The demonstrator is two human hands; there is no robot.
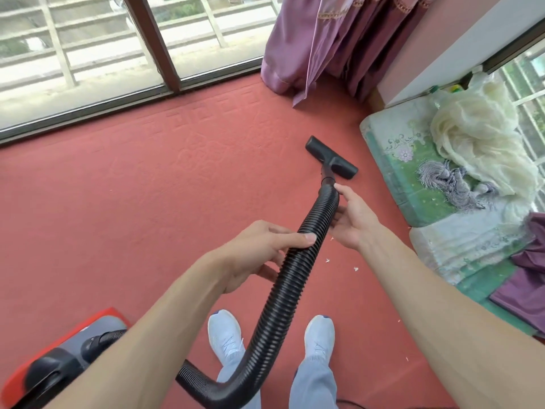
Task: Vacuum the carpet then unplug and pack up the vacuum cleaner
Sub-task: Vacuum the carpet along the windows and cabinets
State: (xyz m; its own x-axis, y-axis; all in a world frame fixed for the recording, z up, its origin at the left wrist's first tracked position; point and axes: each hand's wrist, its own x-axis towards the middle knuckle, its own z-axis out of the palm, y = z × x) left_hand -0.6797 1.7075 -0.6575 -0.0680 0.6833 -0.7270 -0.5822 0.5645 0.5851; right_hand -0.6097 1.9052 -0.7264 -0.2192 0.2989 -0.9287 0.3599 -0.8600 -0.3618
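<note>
Vacuum cleaner (67,346) half behind left forearm (165,305)

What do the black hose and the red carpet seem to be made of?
Hose: probably flexible black plastic, slightly glossy; its ribbed rings bend in a smooth curve. Carpet: apparently a short-pile red textile, matte, with a pattern pressed into its surface.

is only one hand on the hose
No, the left hand grips the hose and the right hand holds it nearer the nozzle.
</note>
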